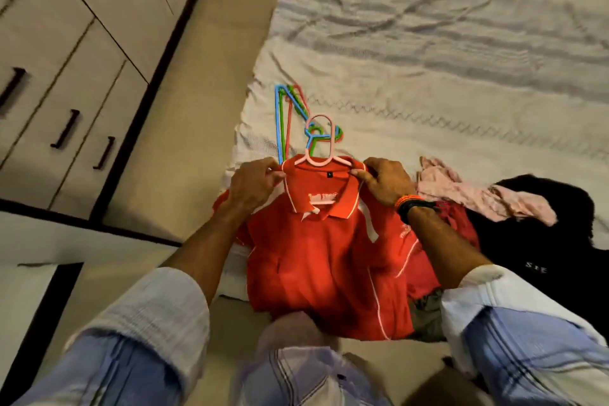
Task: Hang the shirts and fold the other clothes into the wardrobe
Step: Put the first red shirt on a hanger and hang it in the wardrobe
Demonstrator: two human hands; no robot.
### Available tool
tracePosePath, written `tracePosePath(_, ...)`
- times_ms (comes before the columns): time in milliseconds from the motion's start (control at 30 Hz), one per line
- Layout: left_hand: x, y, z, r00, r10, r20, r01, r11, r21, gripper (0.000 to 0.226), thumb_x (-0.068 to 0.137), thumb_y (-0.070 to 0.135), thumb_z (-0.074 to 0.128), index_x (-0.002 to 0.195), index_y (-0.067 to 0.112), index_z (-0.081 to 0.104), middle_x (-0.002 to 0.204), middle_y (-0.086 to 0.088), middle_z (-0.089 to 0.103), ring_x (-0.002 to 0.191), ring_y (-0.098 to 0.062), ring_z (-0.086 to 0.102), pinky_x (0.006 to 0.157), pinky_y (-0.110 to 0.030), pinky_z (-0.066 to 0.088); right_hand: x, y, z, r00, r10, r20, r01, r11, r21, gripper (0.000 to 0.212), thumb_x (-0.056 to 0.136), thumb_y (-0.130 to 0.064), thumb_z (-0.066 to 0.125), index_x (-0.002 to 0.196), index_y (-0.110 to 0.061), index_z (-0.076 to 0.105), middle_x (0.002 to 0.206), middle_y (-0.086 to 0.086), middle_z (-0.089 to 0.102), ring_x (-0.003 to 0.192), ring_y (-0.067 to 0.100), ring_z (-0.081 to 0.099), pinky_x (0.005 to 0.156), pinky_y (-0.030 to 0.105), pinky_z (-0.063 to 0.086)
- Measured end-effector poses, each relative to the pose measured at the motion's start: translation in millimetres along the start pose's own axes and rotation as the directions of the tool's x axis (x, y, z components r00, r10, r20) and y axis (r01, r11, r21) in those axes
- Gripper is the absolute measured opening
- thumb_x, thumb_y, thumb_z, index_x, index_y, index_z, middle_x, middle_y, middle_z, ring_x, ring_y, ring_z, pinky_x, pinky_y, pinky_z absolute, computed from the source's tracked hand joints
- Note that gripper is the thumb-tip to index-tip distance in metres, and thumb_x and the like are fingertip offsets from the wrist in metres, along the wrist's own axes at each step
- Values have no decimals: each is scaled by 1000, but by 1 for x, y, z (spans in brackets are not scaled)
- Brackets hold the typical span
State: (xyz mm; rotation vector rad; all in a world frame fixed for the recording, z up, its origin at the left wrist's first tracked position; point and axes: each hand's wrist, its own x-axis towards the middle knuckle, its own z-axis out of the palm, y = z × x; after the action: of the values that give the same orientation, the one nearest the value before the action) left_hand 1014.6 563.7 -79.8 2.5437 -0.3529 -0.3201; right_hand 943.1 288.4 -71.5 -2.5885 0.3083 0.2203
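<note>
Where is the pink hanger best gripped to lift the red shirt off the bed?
By the hook of the pink hanger, from above. It sticks out clear beyond the collar of the red shirt, while the hanger's arms sit inside the shirt, where the left hand and right hand pinch the collar.

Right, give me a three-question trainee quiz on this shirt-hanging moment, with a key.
1. True or false: the pink plastic hanger sits inside the neck of the red polo shirt with white piping.
2. Multiple choice: where do the spare blue, green and red plastic hangers lie? A) on the floor B) on the white wrinkled bedsheet C) inside the wardrobe
3. Fill in: the left hand and right hand each pinch the shirt at its ____.

Key: 1 true; 2 B; 3 collar.
</note>
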Motion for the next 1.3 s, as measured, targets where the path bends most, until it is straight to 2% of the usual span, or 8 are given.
tracePosePath(300,101,-61,74,977,-161,142,167,985,-33,19,91,30,63,103,18,71,100,-7,73,94,-28,65,78,-33,47,111,29,79,989,109,99,-103,992,-69,45,96,-51,52,99,-8,64,102,23,65,98,44,59,79,49,46)
tracePosePath(600,166,-114,152,952,-284,118,276,958,74,21,91,32,62,109,23,69,108,-5,71,104,-28,64,90,-43,51,184,70,160,964,219,148,-188,962,-198,45,97,-50,50,113,-10,63,117,18,64,111,41,57,90,48,44)
tracePosePath(800,150,-109,166,949,-307,71,298,948,113,41,82,27,70,121,18,61,123,-12,58,119,-33,51,104,-46,38,165,64,183,971,235,51,-225,964,-141,45,94,-41,55,123,-6,57,123,19,57,119,39,48,95,48,39)
tracePosePath(967,124,-93,177,996,-41,85,39,999,24,24,74,24,72,97,20,66,104,-2,66,101,-28,58,90,-41,44,116,31,191,939,320,-128,-283,928,243,19,83,-29,64,92,-13,66,88,6,68,83,28,63,75,37,46)
tracePosePath(1067,124,-85,184,949,217,229,-242,967,85,35,74,44,62,95,17,69,103,-1,68,93,-29,57,77,-41,46,97,8,202,819,573,-5,-519,746,416,16,79,-32,75,79,-18,68,67,-7,65,70,16,66,72,31,52)
tracePosePath(1200,137,-77,190,852,374,367,-475,848,237,25,78,29,71,101,17,70,107,-5,67,92,-33,59,67,-37,46,91,-2,224,618,775,127,-723,498,479,27,72,-42,81,72,-22,64,73,-2,70,81,20,68,83,36,52)
tracePosePath(1233,141,-74,190,847,325,420,-456,851,260,24,81,31,67,101,19,69,106,-5,67,95,-33,61,69,-37,47,91,-3,226,620,777,108,-711,498,497,25,72,-37,81,74,-22,61,75,-3,69,82,21,67,84,38,52)
tracePosePath(1300,150,-72,189,836,224,500,-408,864,294,25,82,34,62,103,21,69,106,-5,68,100,-33,63,74,-38,48,85,1,228,780,621,-78,-531,722,444,20,71,-20,75,81,-18,58,77,-3,65,82,23,63,82,37,48)
